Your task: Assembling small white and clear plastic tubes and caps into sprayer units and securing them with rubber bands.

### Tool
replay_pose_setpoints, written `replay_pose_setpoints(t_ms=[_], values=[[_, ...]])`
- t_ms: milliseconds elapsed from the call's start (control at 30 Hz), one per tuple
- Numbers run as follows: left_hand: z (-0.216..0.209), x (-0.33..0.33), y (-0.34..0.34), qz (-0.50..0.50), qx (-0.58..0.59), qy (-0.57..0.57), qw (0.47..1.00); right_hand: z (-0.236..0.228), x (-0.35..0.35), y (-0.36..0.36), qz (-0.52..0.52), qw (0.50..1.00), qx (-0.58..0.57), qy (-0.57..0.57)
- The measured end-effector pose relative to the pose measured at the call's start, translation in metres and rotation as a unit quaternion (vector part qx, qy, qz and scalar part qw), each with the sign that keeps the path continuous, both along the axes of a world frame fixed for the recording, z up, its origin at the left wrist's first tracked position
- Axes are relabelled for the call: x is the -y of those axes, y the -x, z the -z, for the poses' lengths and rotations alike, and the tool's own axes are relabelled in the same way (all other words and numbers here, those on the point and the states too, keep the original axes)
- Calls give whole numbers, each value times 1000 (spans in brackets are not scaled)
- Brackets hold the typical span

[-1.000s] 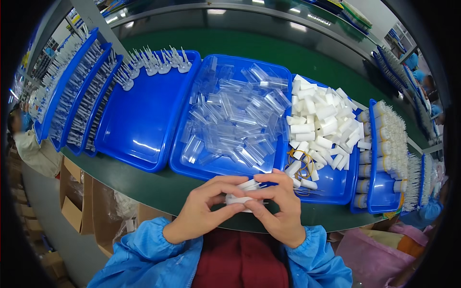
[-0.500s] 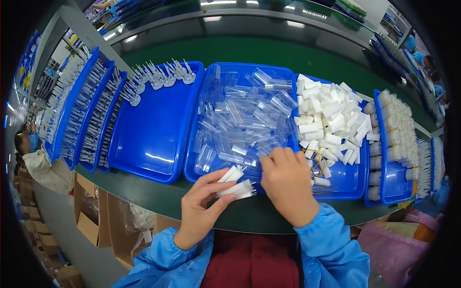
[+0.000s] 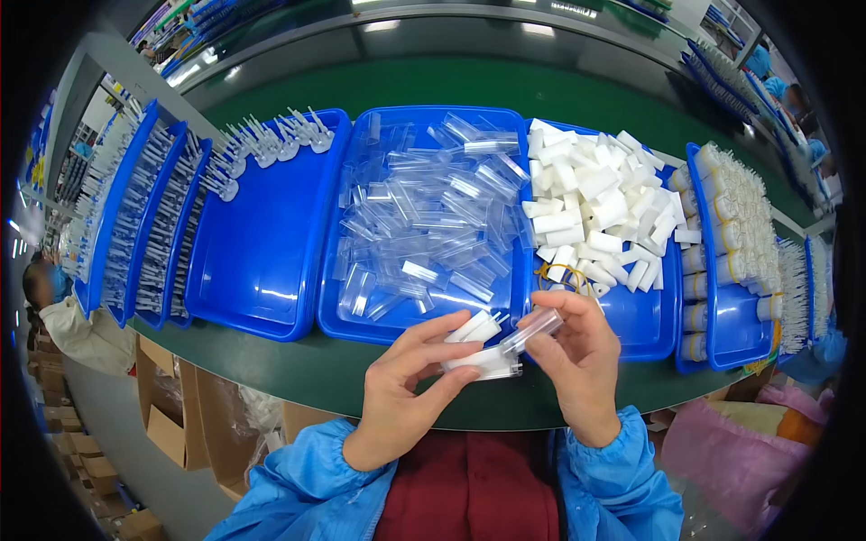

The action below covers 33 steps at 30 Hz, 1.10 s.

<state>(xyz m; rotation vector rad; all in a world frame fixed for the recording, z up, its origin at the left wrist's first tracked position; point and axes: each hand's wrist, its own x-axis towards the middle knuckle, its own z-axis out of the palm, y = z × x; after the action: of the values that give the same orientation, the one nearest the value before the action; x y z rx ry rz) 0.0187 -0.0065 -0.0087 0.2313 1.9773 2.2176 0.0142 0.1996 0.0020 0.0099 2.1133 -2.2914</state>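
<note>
My left hand is closed around a couple of white cylinders, with thin prongs showing at their right ends. The lower one looks glossy, as if sleeved in clear plastic. Between thumb and fingers, my right hand pinches a short clear plastic tube. Its left end is right by the prong ends of the white pieces; I cannot tell whether they touch. Beyond my hands, many loose clear tubes lie in the middle blue tray. White cylindrical pieces are heaped in the blue tray to its right.
A blue tray at left holds grey pronged parts along its far edge. Upright trays of similar parts stand farther left. At right, another tray carries bundled white pieces. Cardboard boxes stand below the green bench.
My right hand has come back from the clear tubes' tray, now with a tube in its fingers. My left hand has shifted right, still holding the white cylinders. The view has shifted slightly.
</note>
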Motion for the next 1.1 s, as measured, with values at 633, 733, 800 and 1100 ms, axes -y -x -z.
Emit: replay_pose_setpoints(t_ms=[633, 733, 800, 1100], values=[[-4, -16, 2, 0, -101, 149, 984, 18, -10, -25, -9, 996, -84, 35], [-5, -19, -1, -13, -142, 185, 972, 21, -11, -24, 8, 981, -171, -90], [-5, -21, -1, -18, -164, 200, 966, 23, -11, -23, 31, 956, -231, -176], [1, -26, -3, -58, -154, 174, 971, 14, -13, -15, -27, 983, -134, -125]])
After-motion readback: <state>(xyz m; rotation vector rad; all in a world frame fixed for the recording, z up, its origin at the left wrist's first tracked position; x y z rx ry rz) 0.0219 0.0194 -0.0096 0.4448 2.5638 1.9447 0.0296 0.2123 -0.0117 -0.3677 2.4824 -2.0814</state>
